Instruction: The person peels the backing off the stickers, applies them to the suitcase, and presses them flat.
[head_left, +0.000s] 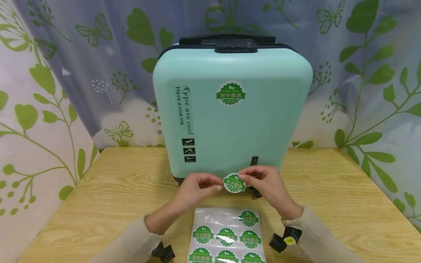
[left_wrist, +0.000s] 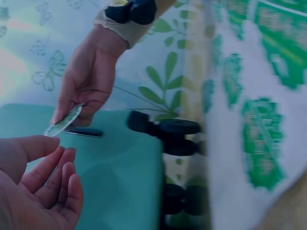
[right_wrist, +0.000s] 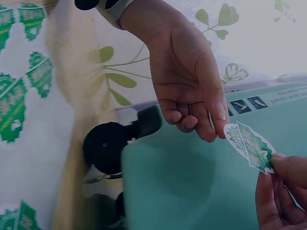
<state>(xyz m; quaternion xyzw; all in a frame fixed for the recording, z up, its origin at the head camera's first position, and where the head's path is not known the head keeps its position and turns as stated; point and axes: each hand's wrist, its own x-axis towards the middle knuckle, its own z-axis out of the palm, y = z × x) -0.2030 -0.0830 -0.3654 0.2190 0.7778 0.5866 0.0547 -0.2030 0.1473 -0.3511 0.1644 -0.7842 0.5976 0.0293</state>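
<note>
In front of the suitcase's lower edge, my right hand (head_left: 268,184) pinches a round green-and-white sticker (head_left: 234,182) between thumb and fingertips at its right edge. My left hand (head_left: 198,188) is at the sticker's opposite edge; its index fingertip is at or very near the rim, and its thumb stands apart. The left wrist view shows the left hand (left_wrist: 43,184) with loosely bent fingers that grip nothing. A mint-green suitcase (head_left: 236,124) stands upright behind both hands, with a matching sticker (head_left: 231,93) on its upper front. Below the hands lies a sticker sheet (head_left: 210,217).
The suitcase and the sheet rest on a light wooden table (head_left: 131,190). Black wheels (right_wrist: 105,148) show at the suitcase's bottom. Behind hangs a leaf-patterned curtain (head_left: 115,65). Each wrist carries a small black device (head_left: 292,233).
</note>
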